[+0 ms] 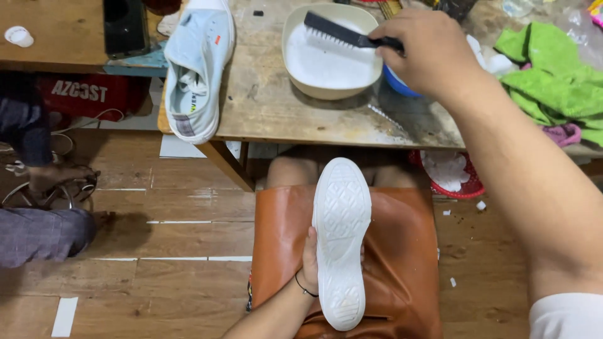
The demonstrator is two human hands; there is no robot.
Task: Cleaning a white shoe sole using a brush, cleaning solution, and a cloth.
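Left hand [309,260] clamped on sole-up white shoe [341,242], steadying it below the cream basin [295,31]; right hand [430,50] closed round black brush [333,31], dipping bristles there

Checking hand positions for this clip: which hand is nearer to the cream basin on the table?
Right. The right hand holds a black brush over the cream basin, at its right rim. The left hand is far below, gripping the sole-up white shoe on the lap.

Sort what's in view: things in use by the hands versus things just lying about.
In use:
left hand holding white shoe, sole up
right hand holding black brush
cream basin
brown apron

Lying about:
second shoe
green cloths
red basket
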